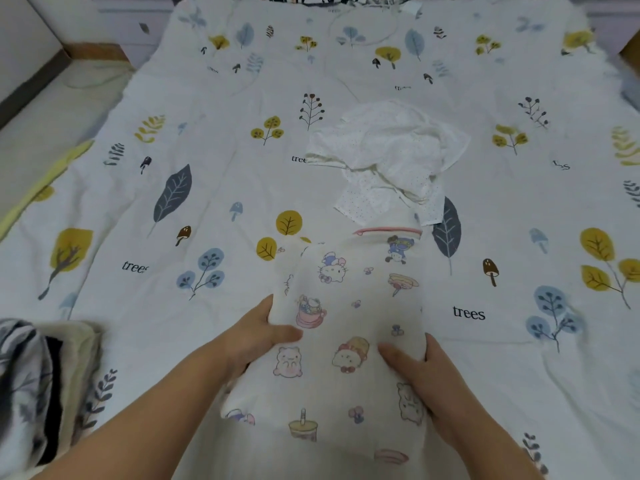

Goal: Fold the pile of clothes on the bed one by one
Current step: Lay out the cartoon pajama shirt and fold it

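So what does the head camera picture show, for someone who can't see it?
Two hands, left hand and right hand, hold a cartoon-print garment by its sides on a leaf-print bedsheet. A crumpled white pile lies beyond it.

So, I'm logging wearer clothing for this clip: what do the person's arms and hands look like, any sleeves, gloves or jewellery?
Both forearms are bare as far as the frame shows, no sleeves visible. The left hand and right hand wear no gloves, and no rings, watch or bracelet show.

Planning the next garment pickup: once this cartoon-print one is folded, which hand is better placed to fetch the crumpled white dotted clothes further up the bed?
Probably the right hand: the crumpled white dotted clothes lie ahead, slightly to its side; the left hand would reach across.
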Demonstrator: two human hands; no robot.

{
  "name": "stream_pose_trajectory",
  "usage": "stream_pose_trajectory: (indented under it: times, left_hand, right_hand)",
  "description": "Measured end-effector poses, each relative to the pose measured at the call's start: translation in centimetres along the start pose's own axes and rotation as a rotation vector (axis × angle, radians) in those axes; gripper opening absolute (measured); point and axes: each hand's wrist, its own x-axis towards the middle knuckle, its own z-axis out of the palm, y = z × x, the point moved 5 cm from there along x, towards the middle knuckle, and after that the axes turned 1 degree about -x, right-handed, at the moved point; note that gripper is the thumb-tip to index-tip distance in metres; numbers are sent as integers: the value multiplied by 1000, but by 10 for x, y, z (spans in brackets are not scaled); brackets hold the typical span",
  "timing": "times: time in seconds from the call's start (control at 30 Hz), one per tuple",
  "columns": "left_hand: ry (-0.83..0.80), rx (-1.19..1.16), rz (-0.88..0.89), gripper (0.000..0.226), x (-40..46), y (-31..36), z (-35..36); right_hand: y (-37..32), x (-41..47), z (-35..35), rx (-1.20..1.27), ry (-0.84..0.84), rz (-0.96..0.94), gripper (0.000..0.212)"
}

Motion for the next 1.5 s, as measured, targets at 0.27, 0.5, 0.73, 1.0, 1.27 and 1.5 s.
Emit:
stream_pose_trajectory:
  times: [0.27, 0.5, 0.73, 1.0, 1.27, 1.5]
  left_hand:
    - [38, -29, 3, 56, -38, -32, 9]
    - [131, -131, -17, 51, -64, -73, 18]
    - [169, -164, 77, 56, -112, -55, 7]
    - [337, -232, 180, 54, -204, -18, -47]
    - [453, -292, 284, 58, -297, 1, -141]
    - [449, -325, 300, 60, -354, -11, -256]
  right_hand:
    - [20, -33, -1, -127, 57, -29, 37]
    - [36, -48, 2, -226, 54, -71, 37]
    - [4, -77, 10, -288, 17, -172, 38]
    - [-67, -131, 67, -318, -113, -303, 45]
    - [-124, -186, 171, -299, -264, -411, 37]
    - [-133, -227, 294, -229, -329, -437, 35]
